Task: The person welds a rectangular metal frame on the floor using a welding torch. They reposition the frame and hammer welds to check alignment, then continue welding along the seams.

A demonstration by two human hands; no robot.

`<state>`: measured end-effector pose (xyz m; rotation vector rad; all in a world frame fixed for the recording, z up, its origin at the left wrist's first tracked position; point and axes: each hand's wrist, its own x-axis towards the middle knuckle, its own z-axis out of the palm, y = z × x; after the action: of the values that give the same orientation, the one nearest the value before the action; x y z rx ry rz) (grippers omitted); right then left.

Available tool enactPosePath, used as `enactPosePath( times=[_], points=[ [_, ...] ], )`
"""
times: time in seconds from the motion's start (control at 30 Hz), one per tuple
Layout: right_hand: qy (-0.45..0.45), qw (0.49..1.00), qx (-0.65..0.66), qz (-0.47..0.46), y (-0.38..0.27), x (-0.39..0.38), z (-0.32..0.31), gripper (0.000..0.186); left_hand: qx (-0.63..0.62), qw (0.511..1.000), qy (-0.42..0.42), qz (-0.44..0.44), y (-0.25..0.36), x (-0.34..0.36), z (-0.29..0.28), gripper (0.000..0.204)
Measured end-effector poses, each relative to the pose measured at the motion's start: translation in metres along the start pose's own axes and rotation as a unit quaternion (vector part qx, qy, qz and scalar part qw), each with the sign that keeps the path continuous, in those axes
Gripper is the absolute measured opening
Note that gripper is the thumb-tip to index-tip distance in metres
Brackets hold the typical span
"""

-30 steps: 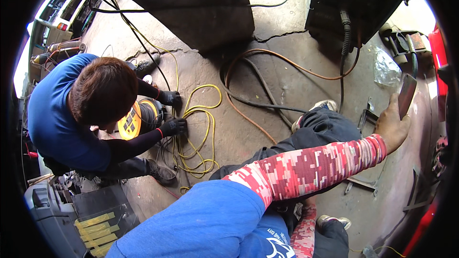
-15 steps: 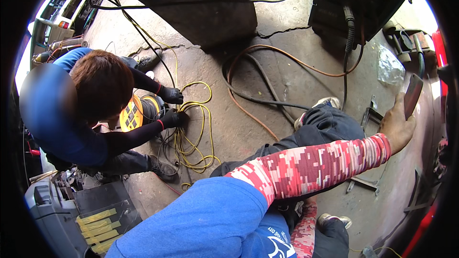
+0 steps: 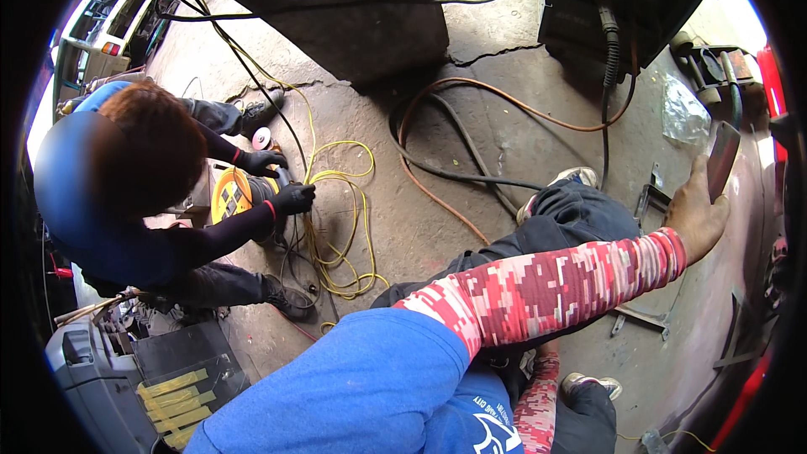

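My left hand (image 3: 698, 212), in a red and white camouflage sleeve, reaches far to the right. Its fingers are closed around a dark, flat, block-shaped object (image 3: 724, 160), whose kind I cannot make out. A bent tube (image 3: 733, 92) shows just behind that object's upper end. Of my right hand (image 3: 550, 348) only a sliver of skin shows below my left arm; its fingers are hidden. A co-worker in blue (image 3: 92, 202) crouches at the left. The co-worker's gloved hands (image 3: 277, 181) are at what looks like an angle grinder with a pinkish disc (image 3: 262, 138).
Yellow cable (image 3: 357, 210) lies in loops by a yellow-sided reel (image 3: 229, 193). Thick hoses (image 3: 462, 139) curve across the concrete floor. A dark machine with a red display (image 3: 626, 8) stands at the far right, near clear plastic (image 3: 685, 113) and a metal frame (image 3: 651, 202).
The co-worker has leaned left, and the gloved hands have shifted left from the yellow cable, with the disc tool now in view. My left hand keeps hold of the dark object, almost unmoved.
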<state>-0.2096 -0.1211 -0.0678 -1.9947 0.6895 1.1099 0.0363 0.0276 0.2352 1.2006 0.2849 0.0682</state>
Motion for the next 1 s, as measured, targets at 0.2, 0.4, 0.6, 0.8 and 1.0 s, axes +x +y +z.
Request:
enactPosePath(
  times=[0.2, 0.4, 0.6, 0.8, 1.0],
  points=[
    [0.002, 1.000, -0.001, -0.004, 0.007, 0.002, -0.007, 0.036, 0.008, 1.000, 0.008, 0.004, 0.000, 0.001, 0.001, 0.054],
    [-0.003, 0.996, -0.061, -0.064, 0.008, -0.013, -0.013, 0.036, -0.001, 1.000, 0.014, 0.024, 0.004, 0.003, -0.002, 0.053],
    [0.128, 0.967, 0.177, -0.135, -0.036, -0.067, -0.046, 0.039, 0.157, 0.982, -0.100, 0.012, -0.019, 0.038, -0.034, 0.029],
    [0.046, 0.783, 0.516, -0.343, -0.012, -0.260, -0.105, 0.043, 0.084, 0.955, -0.283, 0.026, 0.004, 0.057, -0.089, 0.042],
    [0.303, 0.689, 0.622, -0.218, 0.172, -0.349, -0.072, 0.032, 0.023, 0.955, -0.263, -0.134, 0.013, 0.110, -0.121, 0.024]
  ],
)
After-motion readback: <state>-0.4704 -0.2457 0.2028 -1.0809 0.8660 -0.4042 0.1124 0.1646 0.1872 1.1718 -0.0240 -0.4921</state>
